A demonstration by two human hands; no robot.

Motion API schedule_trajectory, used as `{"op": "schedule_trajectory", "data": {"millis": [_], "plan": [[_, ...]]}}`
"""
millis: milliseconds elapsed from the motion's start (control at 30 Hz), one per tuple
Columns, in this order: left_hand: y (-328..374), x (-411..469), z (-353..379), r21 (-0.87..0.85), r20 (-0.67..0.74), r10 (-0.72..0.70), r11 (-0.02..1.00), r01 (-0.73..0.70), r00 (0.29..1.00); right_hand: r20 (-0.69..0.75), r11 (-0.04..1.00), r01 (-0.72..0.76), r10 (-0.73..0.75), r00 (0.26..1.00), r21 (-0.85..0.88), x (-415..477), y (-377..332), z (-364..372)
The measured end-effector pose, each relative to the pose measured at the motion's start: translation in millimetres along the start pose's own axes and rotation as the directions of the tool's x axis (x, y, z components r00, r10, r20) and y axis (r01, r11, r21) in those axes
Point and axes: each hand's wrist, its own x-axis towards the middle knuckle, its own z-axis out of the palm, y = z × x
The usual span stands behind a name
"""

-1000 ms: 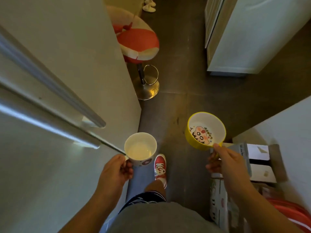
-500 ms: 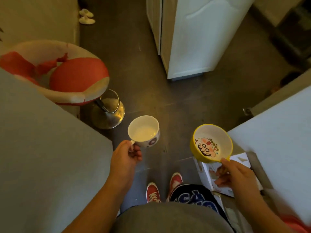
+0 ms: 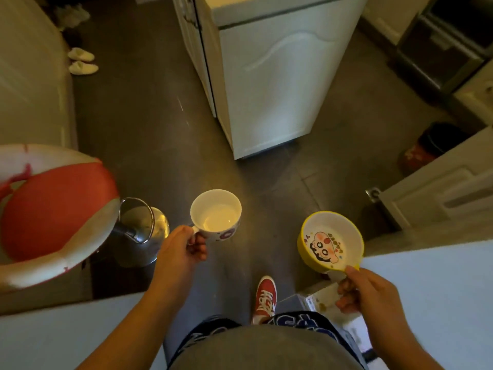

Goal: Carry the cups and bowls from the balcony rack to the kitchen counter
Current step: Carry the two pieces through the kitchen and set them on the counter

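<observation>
Head view: left hand (image 3: 181, 252) gripping handle of white cup (image 3: 215, 213), held upright over dark floor (image 3: 149, 134), right of red-white stool (image 3: 56, 212). Right hand (image 3: 365, 289) pinching near rim of yellow bowl (image 3: 330, 241), cartoon print inside, near white cabinet (image 3: 269, 84); red shoe (image 3: 264, 296) below, between hands.

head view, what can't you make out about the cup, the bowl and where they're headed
- White cup: its handle is covered by the left hand; the side print is mostly turned away.
- Yellow bowl: the near rim and underside are hidden by the right hand.
- Writing around the bowl's cartoon: too small and blurred to read.
- Kitchen counter and balcony rack: neither can be identified in this view.
- Red stool: motion-blurred and cut off by the left edge.
</observation>
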Motion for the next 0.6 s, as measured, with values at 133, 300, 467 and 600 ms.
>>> {"op": "schedule_trajectory", "data": {"millis": [133,300,467,600], "plan": [[25.5,44.1,15.9,-0.008,-0.017,0.001,1.0,-0.001,1.0,0.043,0.999,0.043,-0.043,0.998,-0.008,58.0,-53.4,24.4],[54.1,121.0,21.4,0.083,-0.021,0.003,0.997,-0.001,1.0,0.044,0.998,0.063,-0.065,0.997,0.028,127.1,-112.0,67.9],[91.7,219.0,46.0,0.147,0.066,0.001,0.989,-0.011,0.998,-0.028,0.997,0.041,-0.039,0.999,0.067,190.6,-153.6,104.7],[135.7,281.0,96.8,0.241,0.208,-0.008,0.97,-0.043,0.978,-0.146,0.99,-0.02,0.04,0.989,0.138,217.5,-175.2,106.4]]}}
